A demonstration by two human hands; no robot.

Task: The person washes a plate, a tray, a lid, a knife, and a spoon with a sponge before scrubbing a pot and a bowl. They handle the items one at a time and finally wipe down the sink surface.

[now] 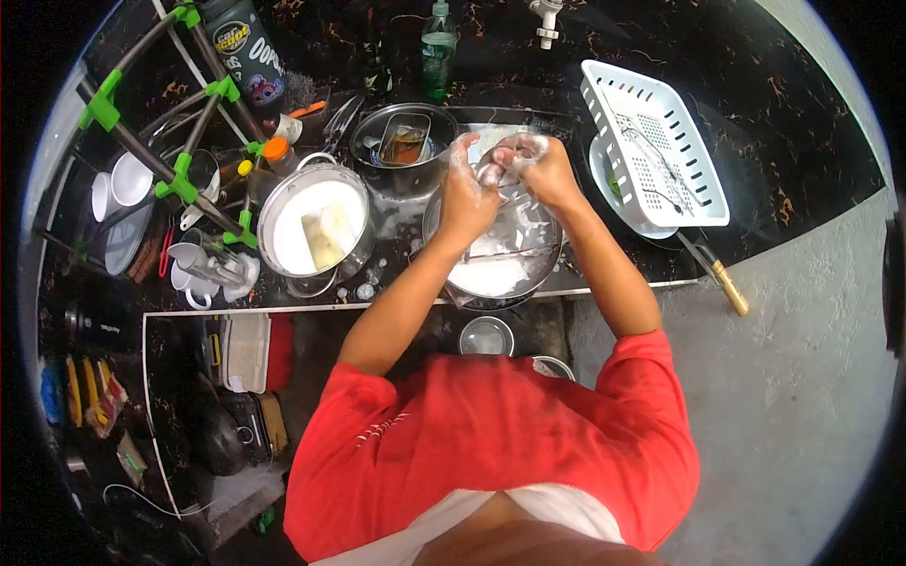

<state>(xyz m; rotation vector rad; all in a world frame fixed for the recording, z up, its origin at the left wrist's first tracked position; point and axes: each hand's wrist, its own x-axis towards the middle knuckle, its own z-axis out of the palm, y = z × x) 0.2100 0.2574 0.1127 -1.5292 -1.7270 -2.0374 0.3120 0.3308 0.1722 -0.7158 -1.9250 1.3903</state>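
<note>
Both hands [500, 174] around small sudsy item [494, 172], orientation unclear.

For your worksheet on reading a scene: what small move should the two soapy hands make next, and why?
Probably keep rubbing, then rinse: the left hand and right hand are foam-covered, clasped around a small item too hidden to identify, above the sudsy steel basin.

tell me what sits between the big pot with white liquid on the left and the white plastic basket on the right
In the head view, the soapy basin lies between the pot and the basket. Above it, the left hand and right hand hold a sudsy item.
</note>
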